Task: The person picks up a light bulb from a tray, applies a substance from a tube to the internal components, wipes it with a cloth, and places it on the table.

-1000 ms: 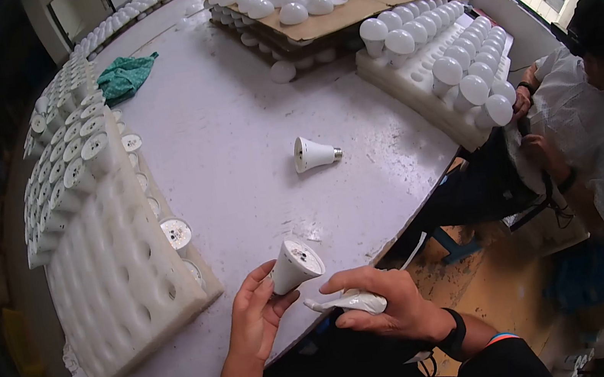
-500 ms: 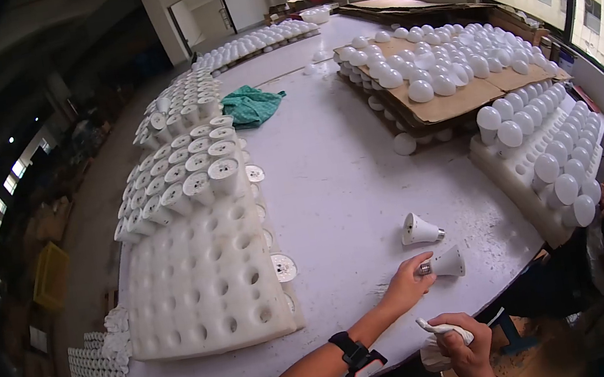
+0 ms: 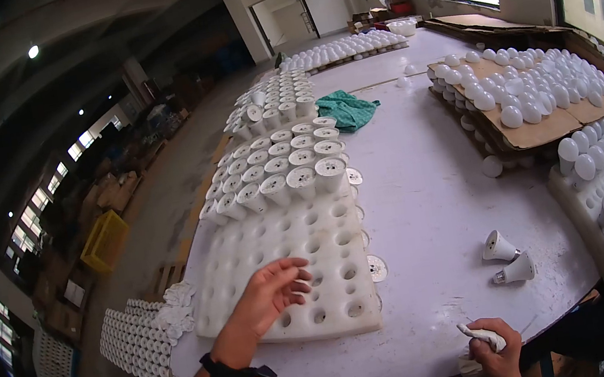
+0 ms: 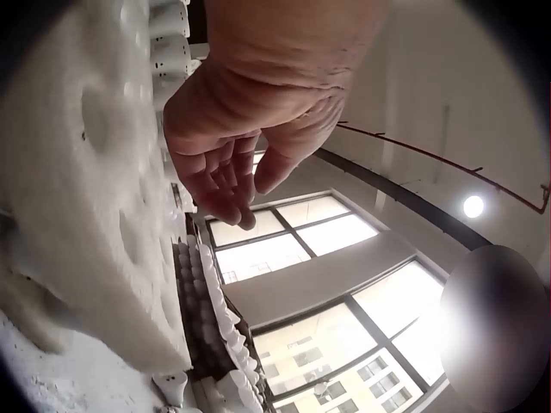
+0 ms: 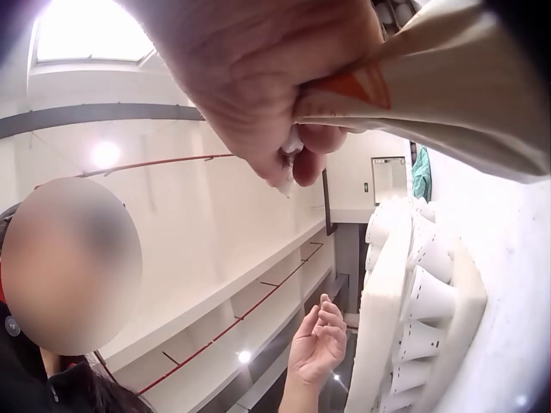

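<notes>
My left hand (image 3: 274,293) holds nothing, its fingers loosely bent over the bare part of a white foam tray (image 3: 247,235). Cone-shaped white bulb housings (image 3: 301,181) fill the tray's far rows, wide ends up. In my right hand (image 3: 505,360), near the table's front edge, is a soft white squeeze bag (image 3: 486,335) with a narrow tip pointing left. The right wrist view shows the bag (image 5: 448,86) with orange print, gripped by curled fingers. Two more bulb housings, one farther (image 3: 498,246) and one nearer (image 3: 516,269), lie on their sides beyond the right hand.
A green cloth (image 3: 347,110) lies behind the foam tray. At the right, white domes cover a stacked cardboard sheet (image 3: 529,132); a foam rack (image 3: 581,226) of round-topped bulbs stands before it. More housings (image 3: 135,347) sit low at the left, beside a crumpled white cloth (image 3: 176,310).
My left hand has laid a bulb housing beside the other one, released it and swung left over the foam tray. The right hand still holds the bag. The head view has turned left.
</notes>
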Demonstrator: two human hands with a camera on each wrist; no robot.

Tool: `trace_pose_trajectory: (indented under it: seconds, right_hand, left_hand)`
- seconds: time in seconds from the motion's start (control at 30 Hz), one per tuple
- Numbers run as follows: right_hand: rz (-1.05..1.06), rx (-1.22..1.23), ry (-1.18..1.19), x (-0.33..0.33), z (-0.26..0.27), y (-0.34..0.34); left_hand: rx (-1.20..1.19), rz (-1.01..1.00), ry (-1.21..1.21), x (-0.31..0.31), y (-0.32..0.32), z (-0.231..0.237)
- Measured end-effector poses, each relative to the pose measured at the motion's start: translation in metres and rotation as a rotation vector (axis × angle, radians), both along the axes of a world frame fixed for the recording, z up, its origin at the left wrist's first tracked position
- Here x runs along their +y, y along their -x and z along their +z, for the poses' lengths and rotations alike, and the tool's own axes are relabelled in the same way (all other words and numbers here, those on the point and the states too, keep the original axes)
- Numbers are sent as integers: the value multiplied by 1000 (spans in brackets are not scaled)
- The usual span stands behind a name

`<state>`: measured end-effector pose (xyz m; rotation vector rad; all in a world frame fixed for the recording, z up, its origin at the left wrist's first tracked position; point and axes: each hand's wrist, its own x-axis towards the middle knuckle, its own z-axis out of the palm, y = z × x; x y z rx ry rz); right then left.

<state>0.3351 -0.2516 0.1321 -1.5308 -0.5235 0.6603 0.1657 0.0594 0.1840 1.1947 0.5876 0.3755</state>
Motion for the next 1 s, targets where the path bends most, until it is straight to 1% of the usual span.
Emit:
trace_pose_trajectory:
  seconds: [0.03, 0.07, 0.1, 0.13, 0.17, 0.2, 0.23, 0.27, 0.3, 0.37, 0.4, 0.47, 0.5, 0.57, 0.6, 0.63, 0.67, 0.7, 0.73, 0.77, 0.8, 0.83, 0.87, 0.9, 0.93, 0.97, 1.0]
  right_hand:
    - [9, 1, 11, 4, -1, 2]
    - [15, -8, 20, 8, -4, 3]
    - [29, -158, -25, 12, -10, 4]
    - [45, -310, -68, 13, -12, 5]
    - [51, -321, -49, 14, -10, 7]
    - [20, -278, -37, 15, -7, 11]
    - [-14, -236, -26, 16, -6, 13]
    - [-6, -250, -62, 16, -11, 13]
    - [-3, -259, -46, 13, -8, 12]
    - [118, -260, 46, 9, -2, 10]
    - [124, -273, 56, 10, -2, 9]
    - [106, -269, 39, 11, -7, 11]
    - [109, -279, 43, 12, -6, 12]
    - [81, -353, 79, 15, -3, 14]
    - [85, -395, 73, 16, -5, 13]
    - [97, -398, 80, 18, -5, 15]
    - [72, -347, 73, 20, -4, 18]
    - [49, -297, 66, 22, -4, 20]
    - [68, -300, 73, 22, -5, 20]
    - [57, -382, 54, 23, -9, 20]
    - [46, -458, 31, 24, -12, 21]
    - [66, -445, 35, 23, -13, 20]
    - [59, -436, 32, 20, -12, 18]
    - [46, -427, 28, 17, -13, 19]
    - [-57, -240, -6, 14, -13, 24]
    - [-51, -276, -24, 14, -17, 23]
    - [-33, -260, -34, 15, -16, 25]
  left_hand:
    - [-46, 114, 5, 23, 3, 1]
    - [-16, 209, -58, 47, 5, -1]
    - [21, 312, -89, 68, 7, -5]
    - [-1, 401, -125, 91, 9, -14]
    - [-37, 560, -116, 114, 11, -25]
    - [-70, 719, -107, 136, 12, -35]
    - [-121, 820, -99, 157, 16, -43]
    - [-169, 922, -91, 175, 20, -50]
    - [-170, 924, -71, 195, 22, -57]
    - [-210, 1028, -37, 225, 26, -68]
    - [-217, 1035, -22, 233, 27, -68]
    - [-166, 886, -82, 249, 28, -69]
    - [-174, 889, -75, 250, 25, -69]
    - [-111, 856, -206, 252, 18, -70]
    - [-113, 865, -198, 252, 17, -69]
    - [-96, 857, -193, 251, 17, -68]
    - [-78, 851, -187, 249, 17, -66]
    - [-76, 867, -179, 251, 18, -68]
    - [-138, 897, -192, 252, 19, -72]
    - [-197, 927, -210, 252, 20, -75]
    - [-166, 1052, -299, 240, 20, -66]
    - [-124, 1172, -391, 229, 21, -57]
    - [-215, 1188, -473, 230, 25, -59]
    - [-188, 1191, -477, 207, 29, -48]
    - [-311, 1016, -326, 184, 31, -36]
    - [-431, 830, -170, 157, 33, -17]
    - [-464, 736, -64, 129, 36, -3]
